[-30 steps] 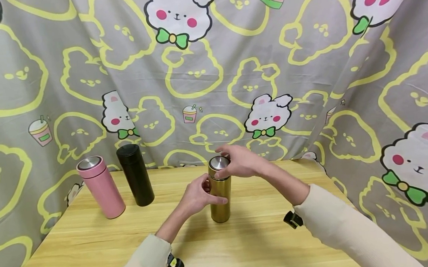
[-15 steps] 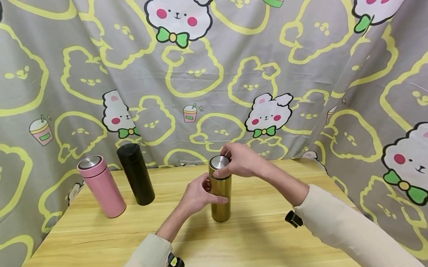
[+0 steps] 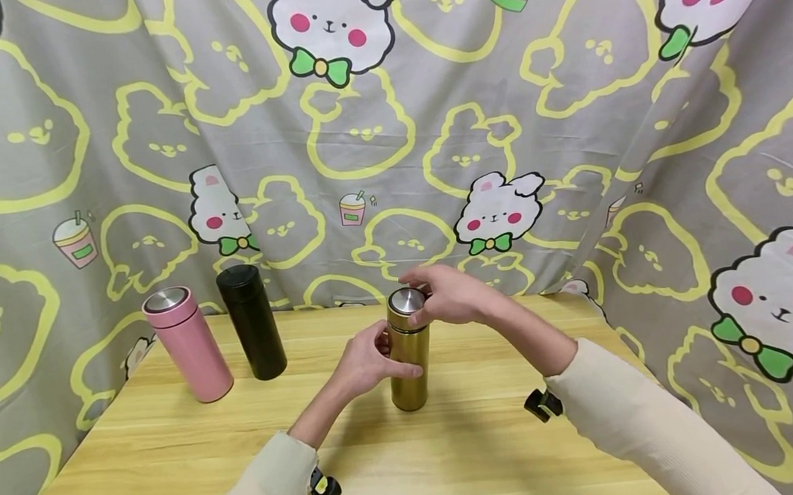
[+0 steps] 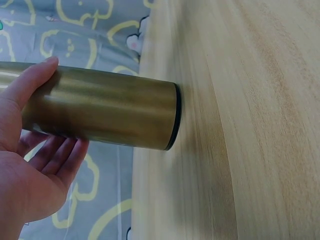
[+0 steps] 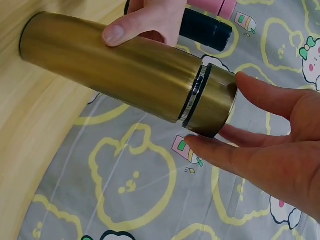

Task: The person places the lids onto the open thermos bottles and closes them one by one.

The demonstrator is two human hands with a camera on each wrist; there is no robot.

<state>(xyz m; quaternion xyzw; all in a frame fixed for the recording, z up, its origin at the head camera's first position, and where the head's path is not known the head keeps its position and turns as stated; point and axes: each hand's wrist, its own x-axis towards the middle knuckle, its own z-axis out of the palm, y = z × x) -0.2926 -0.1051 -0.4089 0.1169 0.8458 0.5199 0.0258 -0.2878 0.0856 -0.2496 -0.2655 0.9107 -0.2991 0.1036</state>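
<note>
A gold thermos bottle (image 3: 408, 374) stands upright on the table, near its far edge. My left hand (image 3: 364, 365) grips its body, the thumb across the front and the fingers behind. In the left wrist view, the dark-edged base of the gold thermos (image 4: 125, 112) meets the wood. My right hand (image 3: 454, 297) is at the lid (image 3: 400, 320) with its silver top, thumb and fingers spread around the rim. The right wrist view shows fingertips on either side of the lid (image 5: 212, 100), with a black and silver band between lid and body.
A pink thermos (image 3: 189, 348) and a black thermos (image 3: 256, 329) stand upright on the left of the wooden table (image 3: 448, 461). Behind the table hangs a grey patterned curtain (image 3: 391, 150). Both wrists carry black cameras.
The right hand's fingers closed in around the lid, then spread again, with the thumb shifted right along the rim. The left hand and the bottle have stayed in place.
</note>
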